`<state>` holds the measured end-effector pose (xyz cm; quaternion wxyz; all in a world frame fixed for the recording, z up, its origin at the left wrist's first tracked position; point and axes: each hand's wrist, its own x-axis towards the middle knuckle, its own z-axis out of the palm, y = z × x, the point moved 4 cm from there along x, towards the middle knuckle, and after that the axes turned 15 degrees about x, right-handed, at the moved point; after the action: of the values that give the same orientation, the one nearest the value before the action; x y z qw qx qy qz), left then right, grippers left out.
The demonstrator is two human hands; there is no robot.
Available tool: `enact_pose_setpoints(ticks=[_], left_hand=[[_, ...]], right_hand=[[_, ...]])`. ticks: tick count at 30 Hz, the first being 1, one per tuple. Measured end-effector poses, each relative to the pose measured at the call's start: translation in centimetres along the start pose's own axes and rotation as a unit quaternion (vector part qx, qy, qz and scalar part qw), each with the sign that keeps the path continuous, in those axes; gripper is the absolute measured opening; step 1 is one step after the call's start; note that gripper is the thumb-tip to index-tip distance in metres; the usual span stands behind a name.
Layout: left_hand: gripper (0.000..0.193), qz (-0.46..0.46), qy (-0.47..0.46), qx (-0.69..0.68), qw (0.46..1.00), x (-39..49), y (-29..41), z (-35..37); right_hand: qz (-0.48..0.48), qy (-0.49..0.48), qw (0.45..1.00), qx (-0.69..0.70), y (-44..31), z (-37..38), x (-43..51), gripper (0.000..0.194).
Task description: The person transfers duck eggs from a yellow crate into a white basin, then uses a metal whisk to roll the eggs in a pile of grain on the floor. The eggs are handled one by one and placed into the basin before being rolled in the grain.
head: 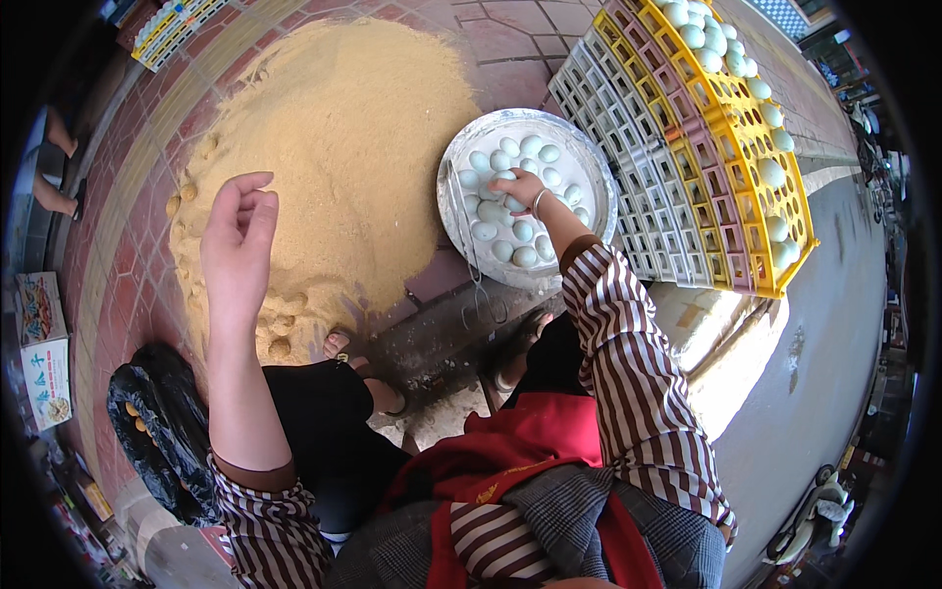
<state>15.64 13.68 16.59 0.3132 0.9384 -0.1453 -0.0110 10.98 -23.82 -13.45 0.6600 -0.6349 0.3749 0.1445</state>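
Note:
My right hand [521, 193] reaches into a round metal basin [450, 243] and its fingers are closed around pale blue-green eggs [515, 204], at least one of them. More such eggs [523, 231] lie in pale, cloudy contents in the basin. My left hand [241, 221] is raised, its fingers curled loosely with nothing seen between them, over the left part of a wide heap of tan, grainy powder [353, 147]. A long metal wire tool [471, 258] leans over the basin's left rim. Several powder-coated balls [280, 347] lie at the heap's near left edge.
Stacked plastic egg trays [692, 154], yellow on top with loose eggs, stand right of the basin. An open black plastic bag [165, 434] with coated balls is at the lower left. Another person's legs [55, 169] show at the far left. A scooter [809, 515] stands lower right.

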Motion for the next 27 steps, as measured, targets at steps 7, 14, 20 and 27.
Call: enact_pose_setpoints(ticks=[7, 14, 20, 27], left_hand=[[0.034, 0.283, -0.334, 0.085, 0.895, -8.8, 5.1, 7.9], [0.038, 0.336, -0.392, 0.165, 0.840, -9.8, 5.1, 9.7], [0.041, 0.337, -0.420, 0.210, 0.816, -9.7, 4.8, 10.2], [0.046, 0.329, -0.495, 0.261, 0.761, -10.2, 3.9, 11.3]], right_hand=[[-0.028, 0.277, 0.960, -0.039, 0.3, -11.7, 2.8, 0.071], [-0.038, 0.323, 0.946, 0.003, 2.0, -15.0, 5.6, 0.050], [-0.033, 0.337, 0.922, 0.186, 4.4, -17.7, 5.9, 0.038], [-0.151, 0.456, 0.824, -0.301, 1.2, -16.7, 2.5, 0.031]])
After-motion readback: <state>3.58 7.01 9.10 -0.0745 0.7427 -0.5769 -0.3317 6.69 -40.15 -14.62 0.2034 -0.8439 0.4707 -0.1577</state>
